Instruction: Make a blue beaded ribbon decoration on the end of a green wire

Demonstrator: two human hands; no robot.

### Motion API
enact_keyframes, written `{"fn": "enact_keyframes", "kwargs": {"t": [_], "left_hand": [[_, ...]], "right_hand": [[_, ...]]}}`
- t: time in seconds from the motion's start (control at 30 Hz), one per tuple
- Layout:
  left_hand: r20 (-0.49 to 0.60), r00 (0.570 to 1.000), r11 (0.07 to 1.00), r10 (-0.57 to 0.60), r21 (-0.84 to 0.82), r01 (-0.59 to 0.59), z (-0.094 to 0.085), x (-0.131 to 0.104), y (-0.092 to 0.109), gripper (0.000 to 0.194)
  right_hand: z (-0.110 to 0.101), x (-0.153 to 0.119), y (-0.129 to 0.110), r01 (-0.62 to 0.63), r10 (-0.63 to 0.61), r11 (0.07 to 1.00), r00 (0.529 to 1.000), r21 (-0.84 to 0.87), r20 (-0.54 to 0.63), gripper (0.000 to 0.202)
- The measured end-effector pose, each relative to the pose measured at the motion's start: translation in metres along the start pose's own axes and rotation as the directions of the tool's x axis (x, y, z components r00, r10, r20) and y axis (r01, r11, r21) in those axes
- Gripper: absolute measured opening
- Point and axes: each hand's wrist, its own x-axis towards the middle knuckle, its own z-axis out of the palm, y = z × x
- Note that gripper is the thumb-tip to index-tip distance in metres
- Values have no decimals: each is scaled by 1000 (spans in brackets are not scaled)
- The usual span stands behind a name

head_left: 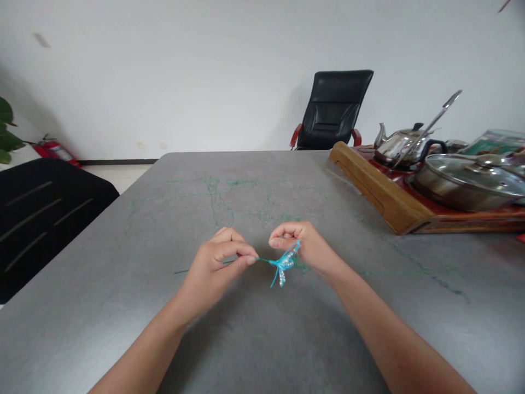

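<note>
My left hand (223,262) pinches a thin green wire stem (263,259) between thumb and forefinger. The stem's dark tail pokes out to the left behind the hand. At its right end is a bright blue ornament (283,264) with petal-like loops and rows of pearly beads, held just above the table. My right hand (297,241) is beside and partly behind the ornament, its fingers curled against the thumb. Whatever those fingers hold, if anything, is too fine to make out. Loose green thread (213,186) lies tangled over the table beyond both hands.
The grey table (123,306) spreads beneath my arms. On the right stands a wooden tea tray (369,191) with a steel kettle (404,145) and a glass-lidded pan (471,183). A black office chair (340,106) is behind the table, another dark chair (49,213) at left.
</note>
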Motion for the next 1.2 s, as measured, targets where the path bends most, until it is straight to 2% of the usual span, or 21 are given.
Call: {"fn": "enact_keyframes", "kwargs": {"t": [0.17,0.33,0.47,0.63,0.8,1.0,1.2], "left_hand": [[-147,976,987,-159,-60,152,4,0,-4,14],[-260,921,957,-290,-77,280,6,1,-9,14],[-318,889,944,-329,-69,324,7,0,-10,13],[-374,892,958,-254,30,285,9,-1,-10,13],[-375,918,960,-125,187,207,11,-3,-9,12],[-275,959,925,69,377,41,13,-3,-7,15],[-128,978,875,164,477,-85,13,-3,-7,17]], "right_hand": [[18,4,8,-30,26,997,998,66,51,23],[35,0,13,-69,61,994,994,85,91,22],[43,-9,6,-68,64,997,992,32,112,19],[48,-25,-15,-5,11,997,996,-74,83,17],[46,-34,-29,114,-116,962,993,-248,3,15],[38,-39,-39,266,-320,876,945,-404,-71,17],[25,-35,-40,274,-385,823,913,-498,-133,14]]}}
